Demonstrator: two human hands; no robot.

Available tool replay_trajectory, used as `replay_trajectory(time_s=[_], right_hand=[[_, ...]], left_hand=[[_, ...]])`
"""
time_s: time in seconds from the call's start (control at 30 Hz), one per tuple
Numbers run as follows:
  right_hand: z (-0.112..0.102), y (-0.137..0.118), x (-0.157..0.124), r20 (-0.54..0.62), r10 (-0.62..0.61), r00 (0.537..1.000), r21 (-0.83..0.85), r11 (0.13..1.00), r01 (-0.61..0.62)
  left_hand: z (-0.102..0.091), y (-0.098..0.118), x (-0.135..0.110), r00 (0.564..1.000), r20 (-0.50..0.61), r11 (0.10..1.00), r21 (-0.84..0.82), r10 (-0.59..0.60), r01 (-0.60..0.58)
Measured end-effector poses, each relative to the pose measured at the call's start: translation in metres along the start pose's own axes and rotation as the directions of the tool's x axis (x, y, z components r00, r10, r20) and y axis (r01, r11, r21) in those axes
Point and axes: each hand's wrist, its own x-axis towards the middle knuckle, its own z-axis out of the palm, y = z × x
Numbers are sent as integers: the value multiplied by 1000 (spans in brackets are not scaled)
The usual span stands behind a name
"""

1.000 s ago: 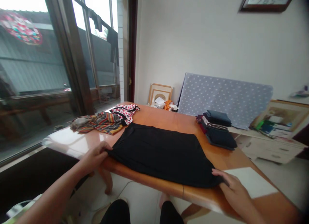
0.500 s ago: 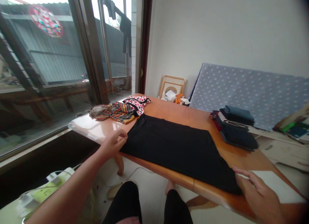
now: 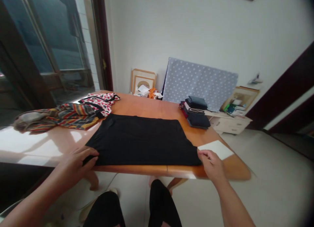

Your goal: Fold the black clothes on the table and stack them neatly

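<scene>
A black garment [image 3: 144,140] lies spread flat on the wooden table [image 3: 147,104], its near edge running along the front edge of the table. What kind of garment it is, I cannot make out. At its near left corner, my left hand [image 3: 82,159] is closed, the cloth pinched between thumb and fingers. My right hand [image 3: 212,162] grips the near right corner in a similar pinch. A white sheet [image 3: 217,149] lies on the table just beyond my right hand.
Striped clothing [image 3: 76,116] and a red-and-white patterned garment [image 3: 104,101] lie at the left. A stack of folded clothes [image 3: 196,112] stands at the far right. Behind are a polka-dot cloth [image 3: 196,80], frames [image 3: 143,78] and a white cabinet [image 3: 230,125].
The view has swung to the right. My left hand has closed on the garment's near left corner, and the right corner has been drawn out so the near edge lies straighter.
</scene>
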Motion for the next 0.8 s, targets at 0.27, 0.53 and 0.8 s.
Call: replay_trajectory(time_s=[0.27, 0.53, 0.8], right_hand=[[-6, -6, -1, 219, -104, 970, -57, 991, 120], [-9, -14, -11, 310, -183, 933, -68, 975, 214], [-2, 1, -4, 340, -225, 913, -83, 960, 268]], left_hand=[[-2, 8, -1, 1000, -14, 1000, -23, -6, 6], [-10, 22, -10, 999, -5, 989, -139, -46, 45], [-19, 38, -10, 999, 18, 995, -88, -39, 40]])
